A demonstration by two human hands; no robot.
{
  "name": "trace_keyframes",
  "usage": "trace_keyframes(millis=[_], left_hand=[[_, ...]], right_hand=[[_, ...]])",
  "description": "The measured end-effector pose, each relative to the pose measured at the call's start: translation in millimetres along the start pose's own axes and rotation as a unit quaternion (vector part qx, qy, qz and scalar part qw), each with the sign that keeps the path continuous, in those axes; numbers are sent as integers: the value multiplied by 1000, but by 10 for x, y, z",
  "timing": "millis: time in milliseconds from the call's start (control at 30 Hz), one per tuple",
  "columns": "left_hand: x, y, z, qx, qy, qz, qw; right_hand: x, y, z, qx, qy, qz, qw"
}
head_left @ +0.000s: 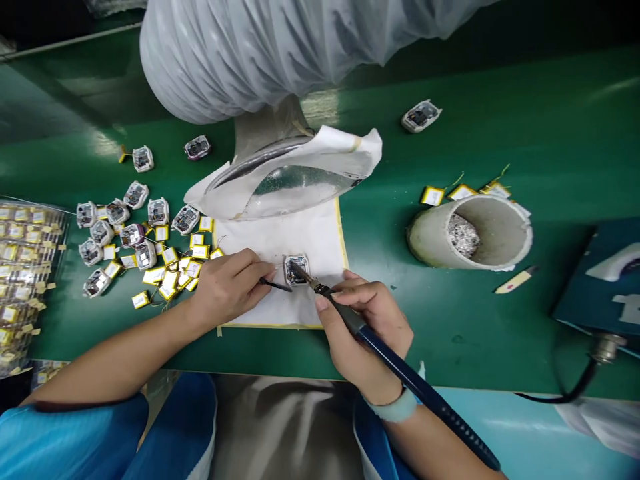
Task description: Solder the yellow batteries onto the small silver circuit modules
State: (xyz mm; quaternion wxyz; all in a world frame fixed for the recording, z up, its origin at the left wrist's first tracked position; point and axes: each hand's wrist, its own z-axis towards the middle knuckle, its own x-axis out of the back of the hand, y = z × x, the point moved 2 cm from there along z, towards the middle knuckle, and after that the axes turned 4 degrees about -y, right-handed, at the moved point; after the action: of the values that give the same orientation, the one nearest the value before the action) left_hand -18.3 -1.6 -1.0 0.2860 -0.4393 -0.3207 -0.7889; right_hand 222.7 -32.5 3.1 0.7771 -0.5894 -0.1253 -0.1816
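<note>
A small square device with an exposed circuit board [296,271] lies on a white sheet [270,307] on the green table. My right hand [367,327] grips a soldering iron [385,350] by its dark handle, and the iron's tip is over the device's board. At the device's left, my left hand [233,287] is closed on a thin dark tool [276,286], whose end points to the lower left edge of the device. Whether the iron's tip touches the board is too small to tell.
Several white devices [158,211] and yellow-edged batteries [169,280] lie at the left, beside a battery tray [20,267]. A clear hood [300,180] on a grey hose [280,53] hangs behind the sheet. At the right are a round container [505,230] and a blue box [605,280].
</note>
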Motion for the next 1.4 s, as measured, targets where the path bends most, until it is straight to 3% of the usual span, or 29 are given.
trace_keyframes(millis=[233, 400, 467, 533, 600, 667, 800, 900, 967, 1067, 1167, 1300, 1400], left_hand=[[37, 32, 7, -5, -2, 6, 1000], [227, 264, -87, -104, -129, -17, 986], [343, 258, -168, -107, -135, -32, 985], [479, 109, -248, -30, -101, -15, 994], [610, -145, -312, 96, -79, 37, 992], [701, -411, -342, 195, -102, 72, 973], [793, -730, -277, 257, -191, 26, 947], [881, -766, -205, 306, -236, -19, 922], [930, -711, -168, 337, -233, -51, 911], [872, -533, -107, 337, -176, -133, 915], [602, -305, -20, 320, -155, -192, 915], [252, -79, 147, 281, -163, -167, 931], [225, 1, 254, 198, -124, -115, 966]], right_hand=[[-11, 8, -5, 4, -1, -3, 1000], [19, 69, -68, -2, 21, 33, 999], [30, 119, -99, 1, 46, 66, 997], [31, 157, -116, 12, 71, 89, 993], [28, 167, -118, 25, 96, 92, 991], [21, 159, -112, 32, 108, 82, 990], [-7, 149, -101, 9, 111, 59, 992], [-23, 141, -93, 4, 120, 61, 991], [-27, 126, -78, 10, 120, 71, 990], [-15, 99, -52, 14, 116, 70, 991], [5, 80, -37, 20, 111, 59, 992], [19, 76, -33, 26, 102, 49, 993], [25, 68, -28, 24, 93, 56, 994]])
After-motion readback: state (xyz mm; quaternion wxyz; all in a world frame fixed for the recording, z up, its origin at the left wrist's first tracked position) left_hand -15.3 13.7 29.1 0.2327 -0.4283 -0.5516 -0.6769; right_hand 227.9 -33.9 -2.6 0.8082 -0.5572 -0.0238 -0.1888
